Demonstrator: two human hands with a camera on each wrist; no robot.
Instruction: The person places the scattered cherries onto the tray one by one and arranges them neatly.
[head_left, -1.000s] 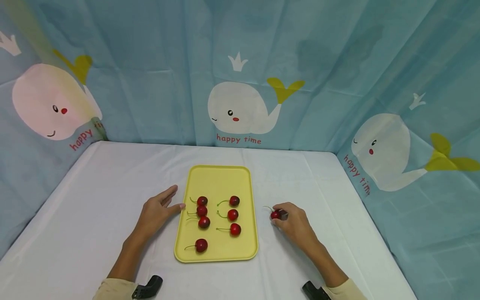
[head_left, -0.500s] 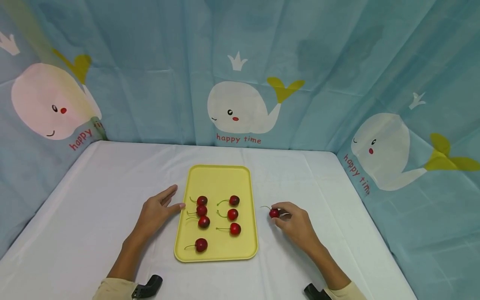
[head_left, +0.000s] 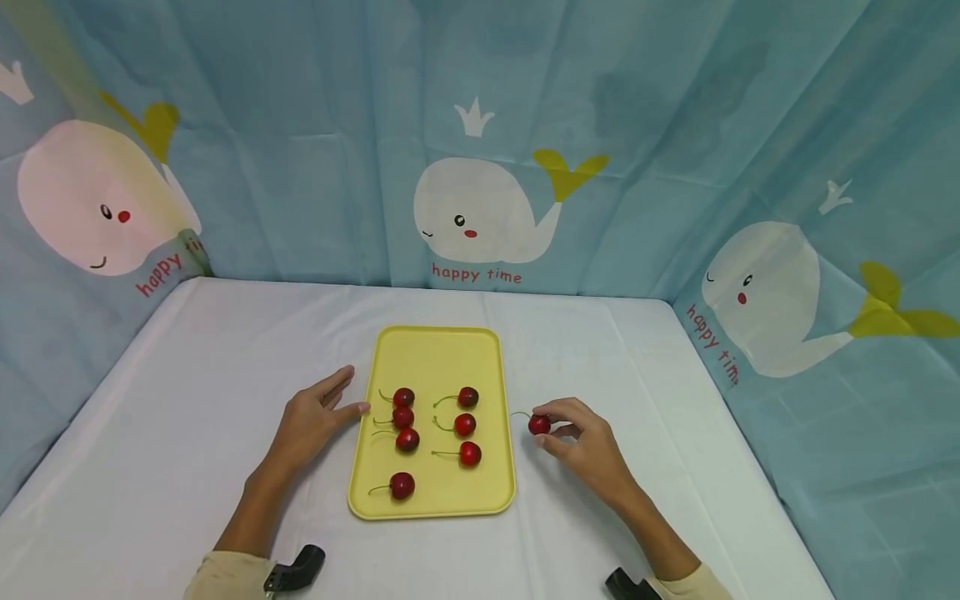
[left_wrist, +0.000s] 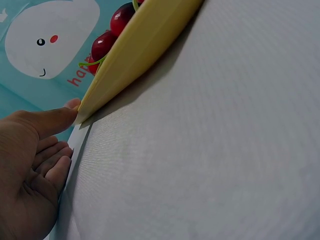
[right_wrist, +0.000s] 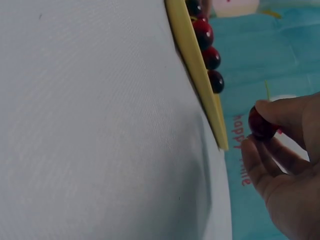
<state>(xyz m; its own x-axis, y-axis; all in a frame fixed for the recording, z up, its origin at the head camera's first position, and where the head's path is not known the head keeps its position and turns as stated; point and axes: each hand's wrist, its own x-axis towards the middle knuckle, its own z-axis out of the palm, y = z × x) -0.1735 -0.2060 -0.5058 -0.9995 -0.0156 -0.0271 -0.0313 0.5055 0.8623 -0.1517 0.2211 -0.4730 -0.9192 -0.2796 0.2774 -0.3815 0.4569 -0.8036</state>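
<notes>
A yellow tray (head_left: 438, 354) lies on the white cloth, with several dark red cherries in two columns on it, their green stems pointing left. The bottom-left cherry (head_left: 402, 486) sits a little apart from the others in its column. My left hand (head_left: 309, 425) touches the tray's left rim with the thumb, its fingers fairly straight beside it; the left wrist view shows the thumb tip on the rim (left_wrist: 78, 112). Just right of the tray, my right hand (head_left: 585, 442) pinches a cherry (head_left: 539, 424) between thumb and fingers, its stem toward the tray. In the right wrist view this cherry (right_wrist: 261, 124) is raised off the cloth.
White cloth (head_left: 675, 467) covers the table around the tray. A blue curtain (head_left: 300, 167) with printed whales hangs behind and along both sides. Black wrist devices (head_left: 295, 569) sit at the cuffs of the beige sleeves.
My right hand has moved slightly left, carrying the pinched cherry closer to the tray's right edge. The left hand and the cherries on the tray keep their places.
</notes>
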